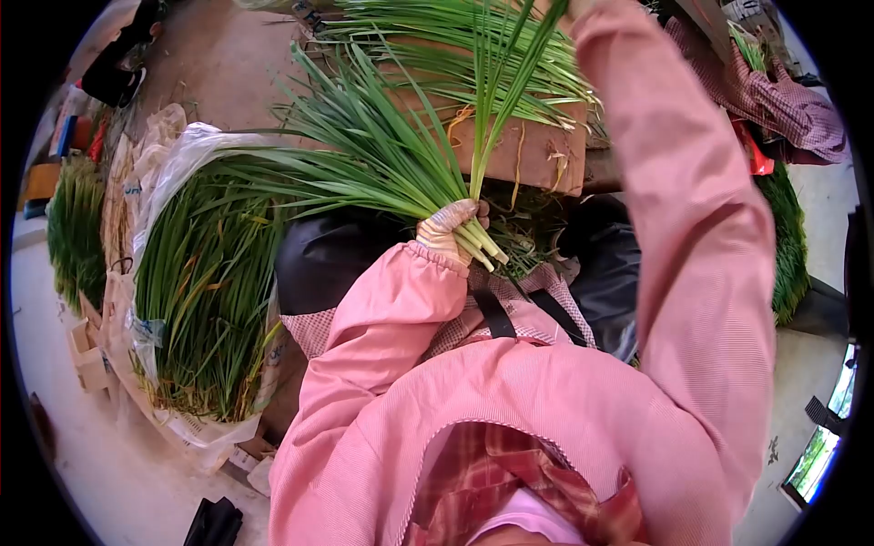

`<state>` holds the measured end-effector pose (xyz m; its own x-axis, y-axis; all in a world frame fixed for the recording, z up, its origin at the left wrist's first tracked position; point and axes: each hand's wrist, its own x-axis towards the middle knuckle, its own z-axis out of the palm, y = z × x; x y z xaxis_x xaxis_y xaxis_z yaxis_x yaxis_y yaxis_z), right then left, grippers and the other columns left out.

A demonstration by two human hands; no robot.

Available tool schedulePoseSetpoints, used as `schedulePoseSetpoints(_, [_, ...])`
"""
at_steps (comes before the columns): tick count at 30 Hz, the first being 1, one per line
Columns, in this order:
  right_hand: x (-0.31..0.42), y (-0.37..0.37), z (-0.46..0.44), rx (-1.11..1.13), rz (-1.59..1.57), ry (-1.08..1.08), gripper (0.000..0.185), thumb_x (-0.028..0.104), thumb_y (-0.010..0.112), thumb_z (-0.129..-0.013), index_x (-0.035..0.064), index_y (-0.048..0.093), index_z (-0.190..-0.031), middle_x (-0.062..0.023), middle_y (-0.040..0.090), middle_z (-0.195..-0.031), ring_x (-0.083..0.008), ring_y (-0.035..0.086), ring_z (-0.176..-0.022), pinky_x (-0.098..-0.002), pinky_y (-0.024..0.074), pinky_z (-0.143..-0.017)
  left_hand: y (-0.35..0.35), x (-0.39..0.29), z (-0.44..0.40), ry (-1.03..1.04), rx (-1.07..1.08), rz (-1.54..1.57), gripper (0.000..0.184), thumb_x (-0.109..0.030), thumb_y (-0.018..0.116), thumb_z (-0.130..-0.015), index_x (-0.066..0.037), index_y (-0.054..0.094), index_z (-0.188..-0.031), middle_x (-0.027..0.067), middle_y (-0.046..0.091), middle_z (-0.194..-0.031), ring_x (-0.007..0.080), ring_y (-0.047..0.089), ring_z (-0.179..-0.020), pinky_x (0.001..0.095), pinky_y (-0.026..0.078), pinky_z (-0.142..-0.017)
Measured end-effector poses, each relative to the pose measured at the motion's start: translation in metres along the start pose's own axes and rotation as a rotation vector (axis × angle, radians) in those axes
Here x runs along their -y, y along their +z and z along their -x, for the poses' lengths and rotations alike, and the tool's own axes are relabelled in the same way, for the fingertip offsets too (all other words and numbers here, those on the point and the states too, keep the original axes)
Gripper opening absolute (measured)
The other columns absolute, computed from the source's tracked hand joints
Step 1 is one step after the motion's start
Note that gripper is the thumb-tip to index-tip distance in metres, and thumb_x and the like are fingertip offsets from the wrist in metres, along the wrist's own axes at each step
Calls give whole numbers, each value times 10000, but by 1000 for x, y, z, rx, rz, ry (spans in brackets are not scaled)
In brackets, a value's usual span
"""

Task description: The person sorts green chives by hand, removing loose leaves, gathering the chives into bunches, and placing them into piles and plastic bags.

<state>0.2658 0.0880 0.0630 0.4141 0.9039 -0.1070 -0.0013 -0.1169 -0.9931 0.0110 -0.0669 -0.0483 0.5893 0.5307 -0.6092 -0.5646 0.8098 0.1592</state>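
Right now, the left hand [448, 226], which looks gloved, is closed around a bunch of long green stalks [410, 168], just above the wearer's lap. The pale cut ends poke out below the fist, pointing down and to the right, while the leaves fan up and to the left; a few longer blades stand nearly straight up toward the top of the view. The right arm, in a pink sleeve [674, 182], reaches far forward, and the right hand [583, 7] is mostly cut off by the upper edge, close to the tips of those upright blades; whether it grips them I cannot tell. Beyond the held bunch, a loose heap of similar leaves [510, 59] lies across a brown board [537, 156], with orange string [460, 118] near the board's front edge. To the left, a clear plastic bag [187, 141] is spread around a big dense mass of greens [209, 291], its upper leaves running in near the held ones. Further left stands another green bundle [77, 227], and a third bundle [785, 241] shows at the right, beyond the outstretched arm, just below a red item [757, 150] and some checked cloth [801, 118]. Dark trousers [319, 259] show on either side of the left hand.
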Motion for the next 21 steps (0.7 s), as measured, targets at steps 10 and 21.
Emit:
schedulePoseSetpoints(10, [44,-175,9,26,-26,83,161,190,474,-842,50,553,-838,-77,579,-813,-129,546,-757,-297,458,-660,22,-1,2,82,-35,89,169,-85,670,-690,-18,573,-811,101,616,-752,222,587,-614,331,517,-525])
schedulePoseSetpoints(21, [-89,27,147,175,-79,144,336,298,573,-820,41,527,-1031,-34,576,-800,-113,547,-671,-212,441,-567,19,-1,-1,23,-94,-91,244,-12,618,-694,-13,552,-929,119,610,-837,250,580,-717,379,514,-642])
